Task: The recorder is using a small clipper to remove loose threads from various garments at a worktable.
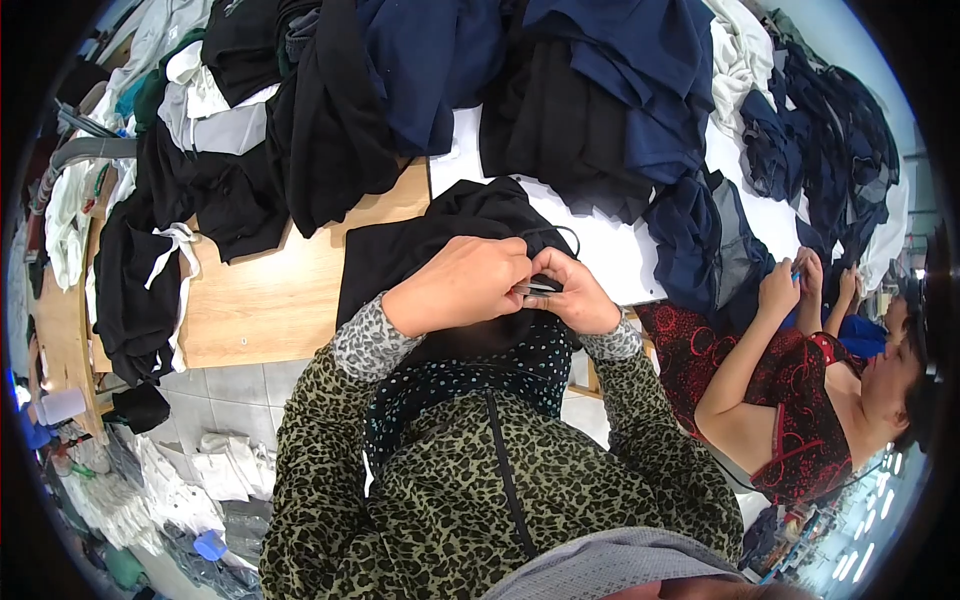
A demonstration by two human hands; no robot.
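A black garment (400, 255) lies gathered at the table's near edge, with its cloth hanging toward my lap. Over it, my left hand (465, 283) is closed, the fingers curled in so that their grip is mostly hidden. Facing it, my right hand (575, 292) pinches a black edge of the garment between thumb and fingers. A small slim metal tool (524, 289) shows between the fingertips; its kind and which hand grips it cannot be made out. A thin black cord (568, 236) loops out just beyond my right hand.
Piles of black clothes (560, 130) and navy clothes (640, 60) cover the table's far side. More black garments with white ties (140, 290) hang at the left. A co-worker in a red-patterned top (800, 430) works close on my right. White bundles (225, 470) lie at lower left.
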